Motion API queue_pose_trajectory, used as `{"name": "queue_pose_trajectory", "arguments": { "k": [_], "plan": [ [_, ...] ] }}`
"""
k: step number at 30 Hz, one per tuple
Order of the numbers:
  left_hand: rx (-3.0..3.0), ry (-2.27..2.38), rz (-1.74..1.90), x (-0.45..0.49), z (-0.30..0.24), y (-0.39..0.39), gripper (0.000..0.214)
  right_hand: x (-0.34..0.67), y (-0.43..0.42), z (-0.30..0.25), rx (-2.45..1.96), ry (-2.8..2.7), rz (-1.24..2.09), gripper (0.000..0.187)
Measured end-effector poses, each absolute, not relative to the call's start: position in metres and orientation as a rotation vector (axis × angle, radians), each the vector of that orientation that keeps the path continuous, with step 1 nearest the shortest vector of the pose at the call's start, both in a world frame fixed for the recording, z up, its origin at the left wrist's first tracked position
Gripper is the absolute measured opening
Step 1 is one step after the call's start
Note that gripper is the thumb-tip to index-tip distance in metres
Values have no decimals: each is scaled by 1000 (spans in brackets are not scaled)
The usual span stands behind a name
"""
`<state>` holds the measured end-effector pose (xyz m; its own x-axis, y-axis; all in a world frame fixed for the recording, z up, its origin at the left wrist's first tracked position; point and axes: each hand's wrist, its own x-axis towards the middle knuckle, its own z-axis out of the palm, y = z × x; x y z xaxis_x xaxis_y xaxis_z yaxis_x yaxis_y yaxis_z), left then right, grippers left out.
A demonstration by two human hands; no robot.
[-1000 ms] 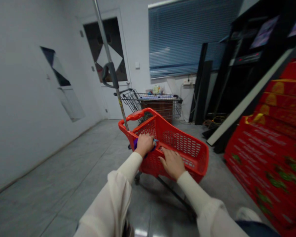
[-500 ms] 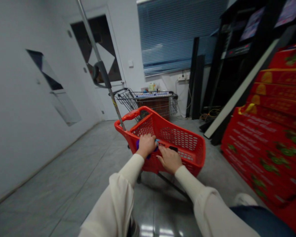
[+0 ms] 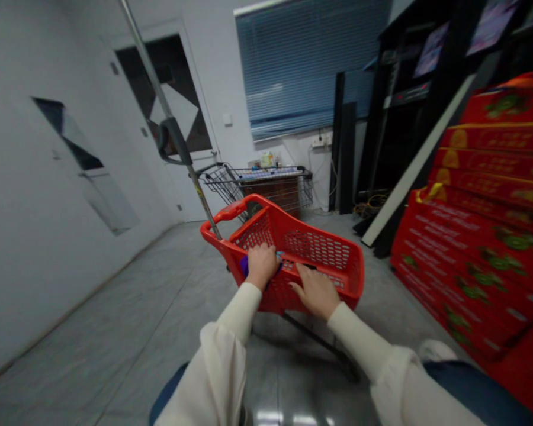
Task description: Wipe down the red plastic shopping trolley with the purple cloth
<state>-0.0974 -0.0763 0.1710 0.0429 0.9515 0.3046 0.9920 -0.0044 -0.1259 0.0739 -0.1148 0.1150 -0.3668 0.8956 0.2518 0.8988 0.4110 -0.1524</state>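
A red plastic shopping cart with perforated walls stands in front of me. At its near side rim, my left hand is closed over a purple cloth, which shows at the left of the hand. A small light-blue bit pokes out by the fingers; its kind is unclear. My right hand is at the same near side, farther right, with thumb and fingers apart and nothing seen in it. Its fingertips reach over the rim; whether they touch it is hard to tell. A small dark thing shows just beyond them, partly hidden.
A metal pole with a grey handle rises beside the cart's push bar. Behind stands a black wire cart near a brown box. Stacked red cartons fill the right side. A pale board leans against dark racks.
My right hand has shifted right, away from the left hand, and covers more of the dark thing. The left hand stays on the rim with the cloth. The view has shifted slightly.
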Motion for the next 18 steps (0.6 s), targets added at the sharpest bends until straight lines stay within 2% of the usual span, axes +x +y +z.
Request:
{"name": "queue_pose_trajectory", "arguments": {
  "k": [6, 11, 18],
  "plan": [
    [-2143, -1988, -101, -103, 182, -72, 34, 126, -119, 100, -1572, -2410, -12, 51],
    [-1951, -2047, -125, -137, 194, -64, 36, 120, -118, 96, -1543, -2411, -8, 52],
    [-2033, -2014, -164, -74, 163, -77, 35, 101, -116, 98, -1550, -2359, -52, 51]
  ]
}}
